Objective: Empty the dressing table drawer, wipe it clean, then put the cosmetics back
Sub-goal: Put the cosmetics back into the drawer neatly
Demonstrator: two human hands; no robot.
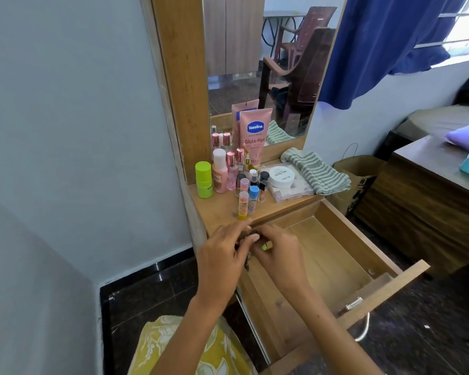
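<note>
Both hands, left (222,250) n right (278,250), curled round tiny dark bits (251,237) over drawer (333,255), light/slippery prob, so pinch low.

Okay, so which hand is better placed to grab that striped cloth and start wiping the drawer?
Probably the right hand. The striped cloth lies on the right end of the tabletop, and the open drawer is on that side too. The left hand would have to cross over. Both hands hold small items now.

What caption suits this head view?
Both hands gather small cosmetics above the open, emptied wooden drawer; bottles and a striped green cloth crowd the tabletop.
</note>
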